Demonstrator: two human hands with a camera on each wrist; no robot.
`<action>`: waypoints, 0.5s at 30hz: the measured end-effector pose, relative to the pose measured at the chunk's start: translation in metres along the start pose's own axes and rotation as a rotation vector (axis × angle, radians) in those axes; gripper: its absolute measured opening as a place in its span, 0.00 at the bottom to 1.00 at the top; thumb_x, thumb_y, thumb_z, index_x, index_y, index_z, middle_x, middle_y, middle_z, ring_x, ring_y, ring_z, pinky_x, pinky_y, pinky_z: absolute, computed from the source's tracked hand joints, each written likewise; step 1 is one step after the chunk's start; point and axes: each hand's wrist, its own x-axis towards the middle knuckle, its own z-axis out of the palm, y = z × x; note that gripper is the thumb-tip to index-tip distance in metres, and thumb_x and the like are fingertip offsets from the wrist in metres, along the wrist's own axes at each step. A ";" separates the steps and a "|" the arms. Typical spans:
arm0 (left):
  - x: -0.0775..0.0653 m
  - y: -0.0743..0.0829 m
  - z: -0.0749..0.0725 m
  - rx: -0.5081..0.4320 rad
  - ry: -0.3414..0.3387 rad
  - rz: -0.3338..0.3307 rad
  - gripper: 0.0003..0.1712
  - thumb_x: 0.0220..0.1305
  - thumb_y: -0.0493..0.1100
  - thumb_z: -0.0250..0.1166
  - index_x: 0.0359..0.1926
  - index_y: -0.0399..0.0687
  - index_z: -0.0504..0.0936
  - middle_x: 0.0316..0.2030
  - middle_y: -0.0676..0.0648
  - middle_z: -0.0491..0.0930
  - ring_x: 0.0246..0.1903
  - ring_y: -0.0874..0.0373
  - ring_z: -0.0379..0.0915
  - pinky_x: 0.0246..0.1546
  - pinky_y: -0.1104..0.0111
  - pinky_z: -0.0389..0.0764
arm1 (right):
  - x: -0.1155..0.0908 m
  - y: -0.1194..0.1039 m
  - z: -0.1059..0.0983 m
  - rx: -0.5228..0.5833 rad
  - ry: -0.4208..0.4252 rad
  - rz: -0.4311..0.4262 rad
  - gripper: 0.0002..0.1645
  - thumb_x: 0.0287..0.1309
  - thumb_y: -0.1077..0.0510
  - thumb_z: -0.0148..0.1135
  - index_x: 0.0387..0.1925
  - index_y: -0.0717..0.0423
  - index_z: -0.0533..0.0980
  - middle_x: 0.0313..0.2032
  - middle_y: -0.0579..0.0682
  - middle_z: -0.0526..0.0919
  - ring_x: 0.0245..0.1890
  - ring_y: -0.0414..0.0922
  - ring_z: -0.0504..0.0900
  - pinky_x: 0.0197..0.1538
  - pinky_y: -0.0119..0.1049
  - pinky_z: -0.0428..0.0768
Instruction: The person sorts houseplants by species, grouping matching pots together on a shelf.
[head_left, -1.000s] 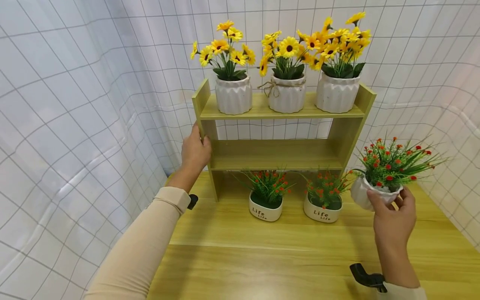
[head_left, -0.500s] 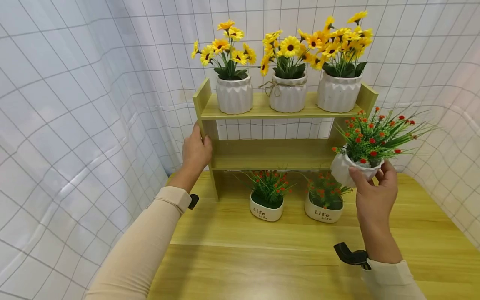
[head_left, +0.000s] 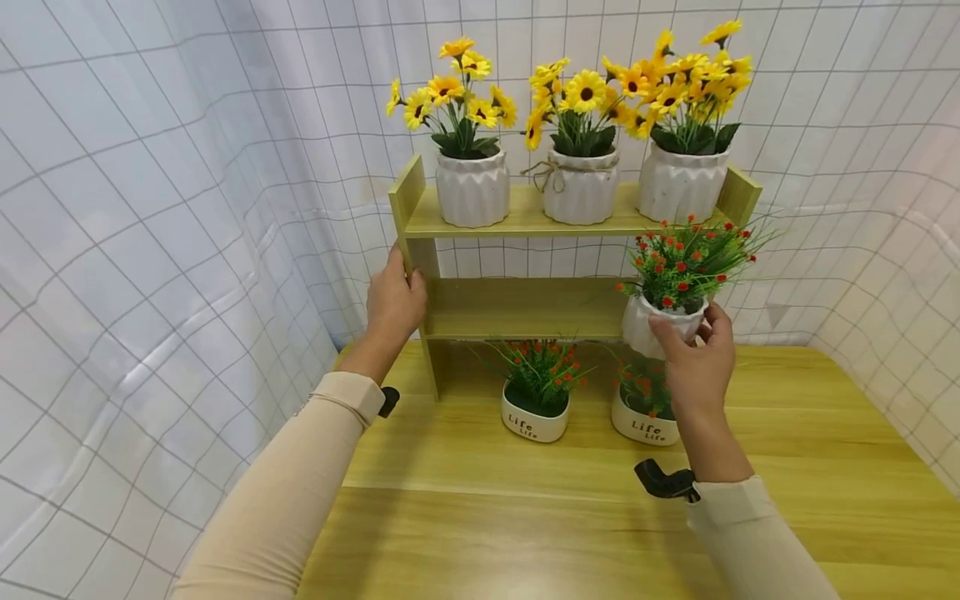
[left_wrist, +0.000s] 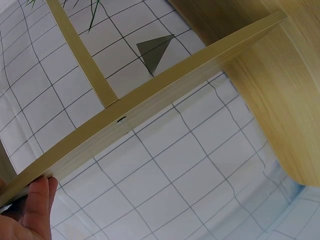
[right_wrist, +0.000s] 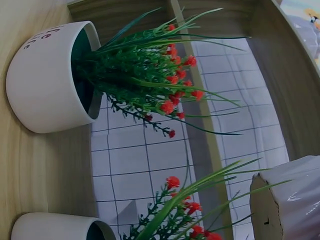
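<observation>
My left hand (head_left: 393,307) grips the left side panel of a wooden two-tier shelf (head_left: 517,308); in the left wrist view its fingers (left_wrist: 37,202) bend against the panel's edge. With thumb and fingers at the rim, my right hand (head_left: 701,362) holds a white ridged flowerpot (head_left: 643,327) of red flowers and green grass. This pot is in front of the right part of the middle shelf board, above a white "Life" pot (head_left: 637,423) that it partly hides. The right wrist view shows the held pot's underside (right_wrist: 265,210) at lower right.
Three white pots of yellow flowers, left (head_left: 472,192), middle (head_left: 579,192) and right (head_left: 682,187), stand on the top board. Another "Life" pot (head_left: 534,421) stands on the wooden table (head_left: 510,517) under the shelf. A white gridded curtain (head_left: 187,250) surrounds the table.
My right hand has carried the ridged pot leftward and up, from beside the shelf to in front of its middle board. My left hand has kept its grip on the side panel.
</observation>
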 end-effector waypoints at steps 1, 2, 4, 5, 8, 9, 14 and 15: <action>0.000 0.000 0.000 0.002 0.002 0.002 0.27 0.74 0.42 0.52 0.71 0.47 0.64 0.50 0.31 0.80 0.47 0.34 0.79 0.43 0.45 0.79 | 0.001 0.001 0.001 -0.029 -0.001 0.009 0.45 0.55 0.51 0.74 0.71 0.44 0.63 0.59 0.49 0.68 0.54 0.45 0.72 0.46 0.29 0.76; 0.000 0.000 0.000 0.004 0.002 0.004 0.27 0.74 0.42 0.52 0.71 0.46 0.64 0.50 0.30 0.80 0.47 0.34 0.79 0.43 0.44 0.79 | 0.002 0.002 0.002 -0.050 -0.002 0.012 0.45 0.55 0.50 0.74 0.72 0.44 0.63 0.59 0.50 0.69 0.54 0.44 0.71 0.46 0.29 0.76; 0.000 -0.001 0.000 0.008 0.000 0.004 0.27 0.74 0.42 0.52 0.71 0.46 0.63 0.50 0.30 0.80 0.48 0.34 0.79 0.44 0.44 0.78 | 0.004 0.004 0.005 -0.104 -0.013 0.015 0.46 0.55 0.46 0.73 0.72 0.43 0.62 0.58 0.49 0.70 0.53 0.43 0.71 0.45 0.29 0.75; 0.001 -0.002 -0.001 0.009 -0.002 0.002 0.27 0.74 0.42 0.52 0.71 0.46 0.63 0.50 0.30 0.80 0.48 0.34 0.79 0.44 0.44 0.78 | 0.004 0.004 0.007 -0.110 -0.024 0.013 0.47 0.55 0.45 0.73 0.72 0.43 0.62 0.58 0.49 0.70 0.53 0.43 0.71 0.45 0.29 0.75; 0.002 -0.004 -0.003 0.012 -0.004 -0.003 0.27 0.74 0.42 0.51 0.71 0.45 0.63 0.50 0.30 0.80 0.48 0.34 0.79 0.44 0.45 0.79 | 0.005 0.005 0.013 -0.124 -0.055 0.004 0.47 0.55 0.44 0.73 0.72 0.45 0.62 0.57 0.50 0.71 0.51 0.43 0.72 0.45 0.31 0.76; 0.002 -0.004 -0.004 0.013 -0.004 -0.006 0.27 0.74 0.42 0.51 0.71 0.45 0.63 0.50 0.30 0.80 0.48 0.34 0.79 0.44 0.45 0.79 | 0.006 0.005 0.014 -0.126 -0.066 0.003 0.47 0.55 0.44 0.73 0.72 0.46 0.62 0.57 0.50 0.71 0.52 0.43 0.72 0.46 0.31 0.76; 0.001 -0.003 -0.003 0.012 -0.014 -0.006 0.27 0.74 0.42 0.52 0.71 0.45 0.63 0.50 0.30 0.80 0.48 0.34 0.79 0.44 0.45 0.79 | 0.012 0.007 0.018 -0.146 -0.082 0.009 0.48 0.55 0.44 0.73 0.72 0.50 0.61 0.60 0.51 0.72 0.56 0.44 0.72 0.52 0.35 0.75; 0.000 -0.002 -0.003 0.012 -0.018 -0.004 0.26 0.74 0.42 0.52 0.70 0.45 0.64 0.49 0.30 0.80 0.47 0.34 0.79 0.44 0.45 0.79 | 0.014 0.008 0.019 -0.151 -0.083 0.012 0.48 0.55 0.45 0.73 0.72 0.50 0.61 0.60 0.51 0.72 0.56 0.45 0.72 0.53 0.36 0.75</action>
